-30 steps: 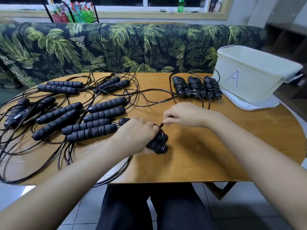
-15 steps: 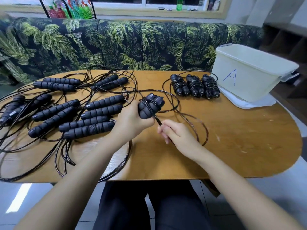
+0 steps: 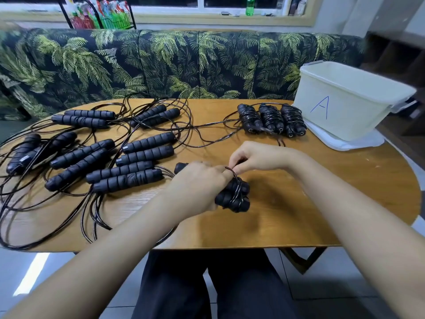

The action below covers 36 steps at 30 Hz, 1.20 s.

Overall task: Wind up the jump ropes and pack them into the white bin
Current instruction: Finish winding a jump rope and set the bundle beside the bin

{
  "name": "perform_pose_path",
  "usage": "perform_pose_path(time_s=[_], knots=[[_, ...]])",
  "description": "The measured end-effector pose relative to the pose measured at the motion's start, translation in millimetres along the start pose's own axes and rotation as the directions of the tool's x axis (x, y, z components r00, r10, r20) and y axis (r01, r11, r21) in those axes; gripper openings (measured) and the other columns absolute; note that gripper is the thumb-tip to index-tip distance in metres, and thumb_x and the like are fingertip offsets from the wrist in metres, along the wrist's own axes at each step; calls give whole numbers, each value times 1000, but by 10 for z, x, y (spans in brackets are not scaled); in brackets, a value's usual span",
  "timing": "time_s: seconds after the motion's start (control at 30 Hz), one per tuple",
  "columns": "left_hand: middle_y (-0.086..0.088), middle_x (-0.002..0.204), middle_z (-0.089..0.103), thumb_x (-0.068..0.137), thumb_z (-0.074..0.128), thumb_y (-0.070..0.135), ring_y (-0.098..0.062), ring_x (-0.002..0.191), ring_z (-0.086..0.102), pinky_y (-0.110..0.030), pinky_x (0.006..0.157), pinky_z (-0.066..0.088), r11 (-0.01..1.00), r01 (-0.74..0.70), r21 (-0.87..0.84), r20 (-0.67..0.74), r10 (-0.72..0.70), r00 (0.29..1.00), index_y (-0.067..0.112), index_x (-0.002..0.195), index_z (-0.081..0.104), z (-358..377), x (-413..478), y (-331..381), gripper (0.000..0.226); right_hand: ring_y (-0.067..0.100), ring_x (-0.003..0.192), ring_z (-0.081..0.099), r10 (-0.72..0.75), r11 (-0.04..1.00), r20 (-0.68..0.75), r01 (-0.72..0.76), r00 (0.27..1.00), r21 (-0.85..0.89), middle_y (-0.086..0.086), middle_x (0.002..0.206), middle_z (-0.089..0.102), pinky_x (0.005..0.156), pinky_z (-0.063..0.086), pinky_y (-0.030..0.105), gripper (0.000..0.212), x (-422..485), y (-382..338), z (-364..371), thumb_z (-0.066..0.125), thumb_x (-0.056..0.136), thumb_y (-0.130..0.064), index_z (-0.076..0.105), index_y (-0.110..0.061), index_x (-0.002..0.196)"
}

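Observation:
My left hand (image 3: pixel 197 183) grips a pair of black foam jump-rope handles (image 3: pixel 233 196) held together low over the table, with cord wound round their lower end. My right hand (image 3: pixel 255 156) pinches that rope's thin black cord (image 3: pixel 231 170) just above the handles. Three wound-up ropes (image 3: pixel 271 119) lie side by side at the back right. The white bin (image 3: pixel 345 104), marked with a blue A, stands to their right on its white lid (image 3: pixel 340 143). Several unwound ropes (image 3: pixel 103 148) with tangled cords cover the table's left half.
The oval wooden table (image 3: pixel 333 192) has bare surface at the front right. A palm-print sofa (image 3: pixel 184 63) runs behind the table. Loose cord loops (image 3: pixel 46 226) hang over the table's front-left edge. My dark trousers show below the table.
My left hand lowered the handles from a raised, tilted position to near the table. My right hand moved from in front of the handles to just above them, bringing the cord round.

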<state>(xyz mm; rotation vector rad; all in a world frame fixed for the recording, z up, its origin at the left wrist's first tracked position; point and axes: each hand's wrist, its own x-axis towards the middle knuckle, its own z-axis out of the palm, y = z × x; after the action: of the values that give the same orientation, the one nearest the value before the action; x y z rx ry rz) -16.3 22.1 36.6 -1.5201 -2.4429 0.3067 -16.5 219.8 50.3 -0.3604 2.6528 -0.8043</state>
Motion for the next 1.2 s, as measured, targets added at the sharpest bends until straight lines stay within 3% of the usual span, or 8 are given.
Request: perform_pose_path(time_s=[0.2,0.4,0.63,0.8,0.9,1.0,1.1,1.2], knots=[[-3,114,57,82,62,27,-28,102,57,-35,76,38,964,236,119,27,-241,970,15,124,44,172,57,-46,47,24,94,58,14,987,-245,-52,969,-150,6,102,68,86,48,40,27,-73,-307,207,54,91,-16,65,-14,116],[0,107,60,74,69,51,-28,95,62,-33,67,39,937,338,-87,65,-334,940,16,118,47,310,63,-38,60,17,102,35,-24,855,-324,-148,946,-497,-6,101,36,88,29,36,90,-154,-342,630,75,62,-67,42,-22,134],[-2,116,56,70,74,46,-30,97,61,-41,80,50,936,159,-315,53,-150,987,13,129,45,317,44,-177,74,13,87,30,-174,881,-494,-89,852,-464,-5,92,40,75,23,32,82,-183,-119,692,78,62,-58,55,-16,129],[-14,105,64,50,87,50,-35,92,63,-36,76,50,959,55,-279,-387,-165,907,-1,117,56,493,-31,-172,90,20,84,39,-317,801,-556,-97,768,-590,2,90,47,72,23,31,78,-161,-159,610,78,59,-54,59,-10,121],[-14,113,58,59,79,53,-32,106,51,-39,83,47,932,-7,-362,-496,-186,848,3,119,50,587,-89,-146,84,21,85,41,-337,779,-539,-93,772,-621,2,89,48,73,23,31,77,-141,-171,609,77,59,-58,61,-11,118],[-8,120,44,55,82,54,-29,106,45,-39,69,52,894,26,-447,-455,-253,854,12,119,46,538,-114,-130,84,20,84,40,-299,820,-534,-73,791,-568,0,87,46,72,25,33,75,-147,-116,656,72,59,-61,62,-13,115],[-5,106,57,61,61,77,-32,96,56,-49,87,49,954,144,-262,-300,-223,928,18,123,47,520,-118,-196,87,20,85,41,-234,857,-546,-95,804,-506,-2,88,45,73,31,36,73,-172,-33,689,76,61,-59,61,-16,117],[-2,86,61,68,31,85,-28,77,60,-40,59,53,965,194,-174,-199,-228,953,24,126,50,496,-137,-240,86,14,89,35,-157,871,-523,-132,837,-473,-8,92,41,83,37,42,75,-217,-7,673,75,63,-64,57,-22,123]])
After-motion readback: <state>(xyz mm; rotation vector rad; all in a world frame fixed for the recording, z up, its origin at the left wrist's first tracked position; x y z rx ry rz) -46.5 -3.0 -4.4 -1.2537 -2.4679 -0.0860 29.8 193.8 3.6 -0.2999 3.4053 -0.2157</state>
